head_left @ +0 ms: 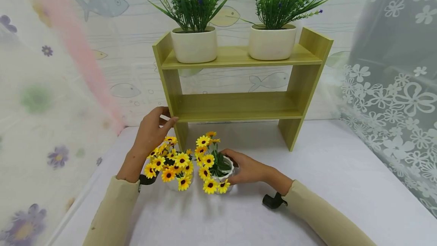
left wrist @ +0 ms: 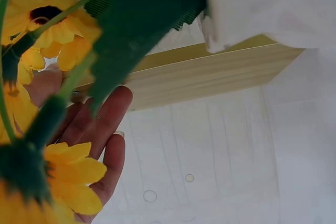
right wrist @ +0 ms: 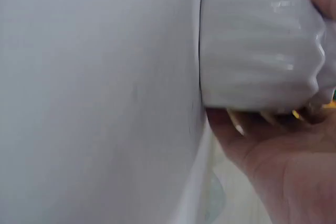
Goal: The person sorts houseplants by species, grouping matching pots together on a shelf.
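Two small pots of yellow artificial sunflowers stand on the white table in front of a wooden two-tier shelf (head_left: 239, 105). My right hand (head_left: 247, 170) grips the ribbed white pot (head_left: 228, 171) of the right bunch (head_left: 206, 160); the right wrist view shows my fingers (right wrist: 278, 166) curled round this pot (right wrist: 257, 40). My left hand (head_left: 153, 130) reaches over the left bunch (head_left: 170, 162) and rests on the shelf's left upright at the lower board. In the left wrist view its fingers (left wrist: 100, 129) lie straight beside the wooden board (left wrist: 210, 74), behind blurred sunflowers (left wrist: 63, 166). The left bunch's pot is mostly hidden.
Two white pots of purple flowers (head_left: 194, 44) (head_left: 272, 43) stand on the top board. The lower board holds nothing. Sheer flowered curtains hang at the left (head_left: 41, 98) and right (head_left: 392, 86). The white tabletop (head_left: 324, 185) spreads to the right of my hands.
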The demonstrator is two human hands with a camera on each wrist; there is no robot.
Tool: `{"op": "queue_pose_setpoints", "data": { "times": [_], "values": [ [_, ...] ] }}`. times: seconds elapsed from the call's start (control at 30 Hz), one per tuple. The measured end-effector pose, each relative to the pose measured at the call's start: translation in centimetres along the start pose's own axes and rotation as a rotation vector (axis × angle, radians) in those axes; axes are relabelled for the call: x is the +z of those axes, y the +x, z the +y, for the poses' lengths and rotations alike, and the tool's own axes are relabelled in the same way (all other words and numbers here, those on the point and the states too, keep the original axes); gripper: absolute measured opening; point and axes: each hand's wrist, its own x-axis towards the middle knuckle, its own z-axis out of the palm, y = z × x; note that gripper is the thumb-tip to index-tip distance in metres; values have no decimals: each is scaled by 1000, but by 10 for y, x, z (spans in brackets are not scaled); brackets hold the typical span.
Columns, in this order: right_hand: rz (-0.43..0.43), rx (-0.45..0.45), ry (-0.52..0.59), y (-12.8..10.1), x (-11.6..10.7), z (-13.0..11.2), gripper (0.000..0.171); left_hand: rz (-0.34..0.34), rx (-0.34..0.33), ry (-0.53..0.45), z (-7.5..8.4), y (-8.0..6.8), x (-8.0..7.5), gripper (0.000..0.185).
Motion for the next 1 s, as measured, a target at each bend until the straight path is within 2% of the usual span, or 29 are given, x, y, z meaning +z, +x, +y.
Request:
{"op": "queue_pose_setpoints", "data": {
  "times": [0.23, 0.33, 0.63, 0.83, 1.0],
  "values": [
    [9, 49, 124, 1, 6, -2, 80, -1, -7, -2, -2, 0, 0, 48],
    [11, 51, 145, 1, 7, -3, 81, -1, -8, 2, -2, 0, 0, 48],
    [38, 46, 99, 3, 5, -5, 80, 0, -19, 7, -2, 0, -2, 48],
    [46, 27, 109, 4, 0, -12, 83, -12, -27, 2, 0, 0, -2, 49],
    [104, 9, 59, 6, -9, -22, 86, -14, -26, -1, 1, 1, 0, 49]
  ]
}}
